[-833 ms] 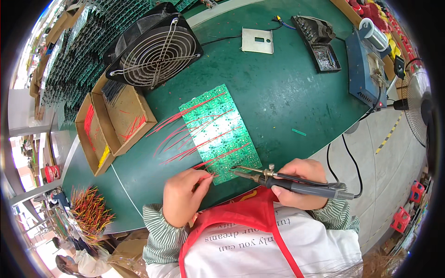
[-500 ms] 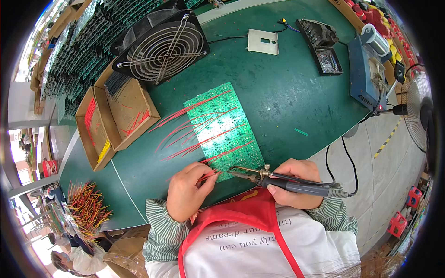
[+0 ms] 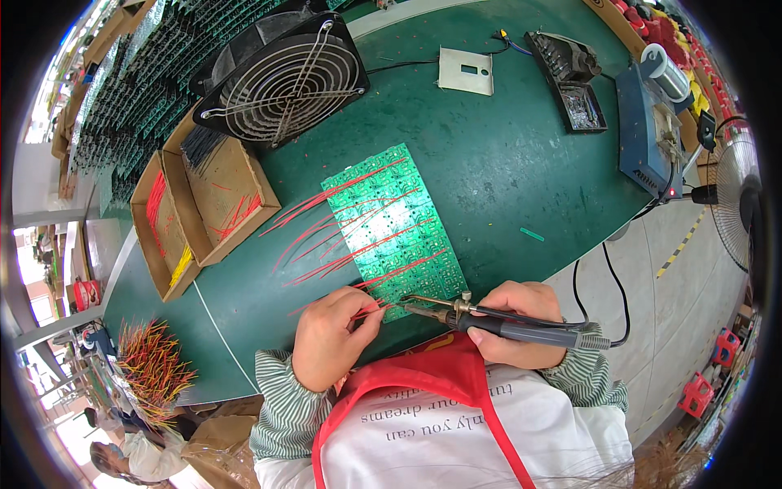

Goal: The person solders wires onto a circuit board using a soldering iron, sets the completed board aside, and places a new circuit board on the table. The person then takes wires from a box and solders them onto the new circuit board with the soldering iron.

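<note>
A green circuit board panel (image 3: 444,273) lies slanted on the green table in front of me. Several thin red wires (image 3: 309,204) stretch across it in rows, their loose ends sticking out past its left edge. At the near left corner, my left hand (image 3: 336,336) pinches a red wire between thumb and fingers. My right hand (image 3: 521,322) is wrapped around a soldering iron (image 3: 521,330) with a thin metal solder-feed tube along its top. The iron's tip points left at the board's near end, close to my left fingertips; whether it touches cannot be made out.
A cardboard box (image 3: 236,224) with red, yellow and dark wires stands left, beside a black caged fan (image 3: 285,98). A wire bundle (image 3: 153,363) lies near left. Far right are a metal plate (image 3: 466,72), a black tray (image 3: 582,110) and a blue unit (image 3: 639,130) with a solder spool.
Both hands, the soldering iron and the board keep nearly the same places. Only a very slight shift of the whole view shows.
</note>
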Available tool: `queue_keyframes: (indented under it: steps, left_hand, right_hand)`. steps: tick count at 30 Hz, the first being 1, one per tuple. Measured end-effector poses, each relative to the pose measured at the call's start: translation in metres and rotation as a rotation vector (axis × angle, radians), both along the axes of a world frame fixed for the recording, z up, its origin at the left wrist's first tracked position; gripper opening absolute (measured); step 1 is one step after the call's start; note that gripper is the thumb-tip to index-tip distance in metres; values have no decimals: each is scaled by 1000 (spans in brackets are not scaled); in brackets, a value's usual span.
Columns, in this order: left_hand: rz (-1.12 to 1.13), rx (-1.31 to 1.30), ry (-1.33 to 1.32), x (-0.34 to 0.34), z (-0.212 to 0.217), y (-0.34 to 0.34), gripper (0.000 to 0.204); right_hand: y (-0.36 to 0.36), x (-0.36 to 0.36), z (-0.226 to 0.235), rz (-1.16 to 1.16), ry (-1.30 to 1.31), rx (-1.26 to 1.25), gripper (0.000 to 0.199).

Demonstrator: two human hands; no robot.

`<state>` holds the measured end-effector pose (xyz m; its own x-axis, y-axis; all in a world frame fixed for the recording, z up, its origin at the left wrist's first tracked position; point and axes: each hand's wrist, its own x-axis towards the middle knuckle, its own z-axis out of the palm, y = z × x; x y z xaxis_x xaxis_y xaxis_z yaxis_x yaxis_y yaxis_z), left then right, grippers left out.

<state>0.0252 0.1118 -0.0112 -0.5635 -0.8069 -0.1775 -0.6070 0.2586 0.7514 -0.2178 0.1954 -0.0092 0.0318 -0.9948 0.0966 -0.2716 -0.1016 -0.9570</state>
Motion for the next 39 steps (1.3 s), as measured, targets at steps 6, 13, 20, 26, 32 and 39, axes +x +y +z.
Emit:
queue_keyframes:
  steps: [6, 13, 20, 26, 32, 39]
  left_hand:
    - [-2, -7, -7, 0, 2, 1, 11]
    - [206, -514, -290, 29, 24, -15, 9]
    - [-36, -309, -51, -9, 13, 4, 8]
    - [-34, -136, 5, -26, 2, 4, 9]
    - [-48, -124, 7, -26, -4, 3, 11]
    - [-58, -127, -11, -28, -4, 3, 11]
  right_hand:
    - [1, -6, 7, -4, 6, -14, 19]
    - [9, -12, 11, -37, 14, 7, 19]
    - [16, -18, 10, -69, 31, 19, 19]
    - [17, -20, 8, -85, 23, 34, 20]
    - [13, -17, 7, -77, 23, 46, 19]
    - [10, -18, 7, -57, 21, 41, 19]
